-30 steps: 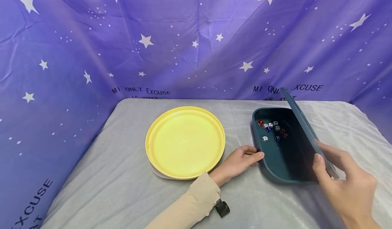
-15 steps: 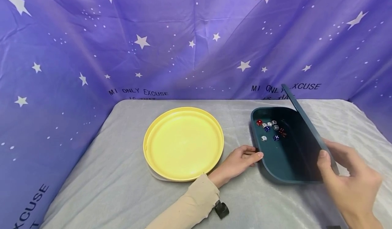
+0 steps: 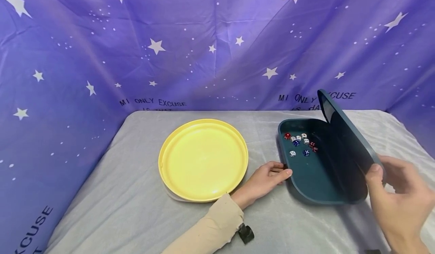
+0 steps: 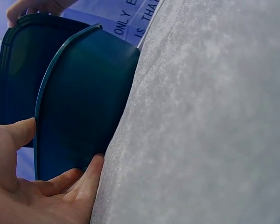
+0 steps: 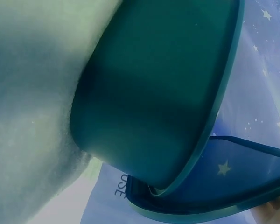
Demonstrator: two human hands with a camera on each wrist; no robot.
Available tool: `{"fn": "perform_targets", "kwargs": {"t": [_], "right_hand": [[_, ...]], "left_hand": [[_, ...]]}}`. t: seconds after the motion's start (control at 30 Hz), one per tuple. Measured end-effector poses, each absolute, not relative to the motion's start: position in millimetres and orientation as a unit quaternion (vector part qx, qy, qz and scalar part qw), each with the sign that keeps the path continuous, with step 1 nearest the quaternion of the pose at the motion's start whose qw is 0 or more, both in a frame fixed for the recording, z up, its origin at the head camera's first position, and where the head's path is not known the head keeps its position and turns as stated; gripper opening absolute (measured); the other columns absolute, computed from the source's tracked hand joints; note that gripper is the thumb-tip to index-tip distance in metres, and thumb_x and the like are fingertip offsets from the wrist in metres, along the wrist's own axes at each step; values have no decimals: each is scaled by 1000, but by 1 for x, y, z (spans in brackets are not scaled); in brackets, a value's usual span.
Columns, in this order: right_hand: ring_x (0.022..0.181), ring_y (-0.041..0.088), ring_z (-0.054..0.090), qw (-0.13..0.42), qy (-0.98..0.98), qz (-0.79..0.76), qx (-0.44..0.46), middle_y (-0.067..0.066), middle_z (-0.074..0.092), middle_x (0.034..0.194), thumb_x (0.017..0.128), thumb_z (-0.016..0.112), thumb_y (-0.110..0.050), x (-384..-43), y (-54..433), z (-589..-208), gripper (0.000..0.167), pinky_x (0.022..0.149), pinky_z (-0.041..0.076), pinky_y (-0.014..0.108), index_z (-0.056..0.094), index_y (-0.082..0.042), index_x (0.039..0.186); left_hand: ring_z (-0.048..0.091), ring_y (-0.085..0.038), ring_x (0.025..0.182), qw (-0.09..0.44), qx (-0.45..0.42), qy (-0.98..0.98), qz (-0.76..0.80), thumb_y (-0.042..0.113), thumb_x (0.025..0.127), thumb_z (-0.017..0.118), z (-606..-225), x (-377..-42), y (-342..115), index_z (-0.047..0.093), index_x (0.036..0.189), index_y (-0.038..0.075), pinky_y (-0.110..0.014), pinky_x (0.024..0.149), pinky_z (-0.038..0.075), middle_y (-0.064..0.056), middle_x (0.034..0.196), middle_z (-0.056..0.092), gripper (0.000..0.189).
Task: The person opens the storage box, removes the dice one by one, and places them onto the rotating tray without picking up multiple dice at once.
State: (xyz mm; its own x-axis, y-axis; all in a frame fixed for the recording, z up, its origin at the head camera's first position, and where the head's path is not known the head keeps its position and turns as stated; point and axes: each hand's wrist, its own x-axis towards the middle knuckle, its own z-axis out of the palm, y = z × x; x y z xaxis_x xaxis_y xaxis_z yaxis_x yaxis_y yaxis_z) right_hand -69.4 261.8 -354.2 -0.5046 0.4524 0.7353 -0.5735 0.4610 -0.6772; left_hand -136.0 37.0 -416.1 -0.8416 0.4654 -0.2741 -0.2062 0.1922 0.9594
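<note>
A dark teal oblong box (image 3: pixel 310 182) stands on the cloth at the right, with several red, white and blue dice (image 3: pixel 296 143) lying at its far left inside. My left hand (image 3: pixel 263 180) holds the box's left side, the thumb at the rim (image 4: pixel 36 126) and fingers low against the outer wall. My right hand (image 3: pixel 401 201) grips the teal lid (image 3: pixel 350 133) by its near right edge, thumb on the side facing me. The lid leans steeply up over the box's right side. In the right wrist view the lid (image 5: pixel 247 182) shows beyond the box wall (image 5: pixel 154 93).
A round yellow tray (image 3: pixel 204 159) sits left of the box on a pale base, close to my left forearm. Grey cloth (image 3: pixel 136 208) covers the table. Behind hangs a purple starry curtain (image 3: pixel 190 57).
My right hand has moved to the right with the lid, swinging it away from the box and uncovering more of the inside. The left hand keeps its place at the box.
</note>
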Motion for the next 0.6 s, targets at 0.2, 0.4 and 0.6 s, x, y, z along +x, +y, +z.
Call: {"fn": "perform_targets", "kwargs": {"t": [0.2, 0.4, 0.6], "right_hand": [[70, -6, 65, 495, -693, 523, 25, -15, 72, 84, 80, 55, 8, -67, 265, -354, 23, 68, 49, 2, 68, 18, 96], [72, -5, 65, 498, -691, 524, 4, -12, 72, 89, 81, 53, 7, -68, 272, -356, 26, 68, 50, 3, 71, 11, 100], [78, -2, 67, 495, -689, 529, -7, -11, 72, 92, 83, 54, 7, -67, 277, -358, 25, 72, 50, 5, 71, 7, 102]], "left_hand": [[67, -8, 98, 260, 91, 728, 628, 39, 97, 64, -417, -135, 37, 57, 133, 12, -23, 87, 57, 4, 116, 68, 46], [66, -8, 99, 261, 88, 729, 627, 40, 97, 64, -417, -135, 37, 57, 134, 12, -25, 89, 57, 3, 118, 68, 47], [66, -8, 100, 263, 88, 729, 626, 41, 97, 64, -415, -134, 37, 57, 134, 12, -25, 90, 57, 3, 118, 68, 48]]}}
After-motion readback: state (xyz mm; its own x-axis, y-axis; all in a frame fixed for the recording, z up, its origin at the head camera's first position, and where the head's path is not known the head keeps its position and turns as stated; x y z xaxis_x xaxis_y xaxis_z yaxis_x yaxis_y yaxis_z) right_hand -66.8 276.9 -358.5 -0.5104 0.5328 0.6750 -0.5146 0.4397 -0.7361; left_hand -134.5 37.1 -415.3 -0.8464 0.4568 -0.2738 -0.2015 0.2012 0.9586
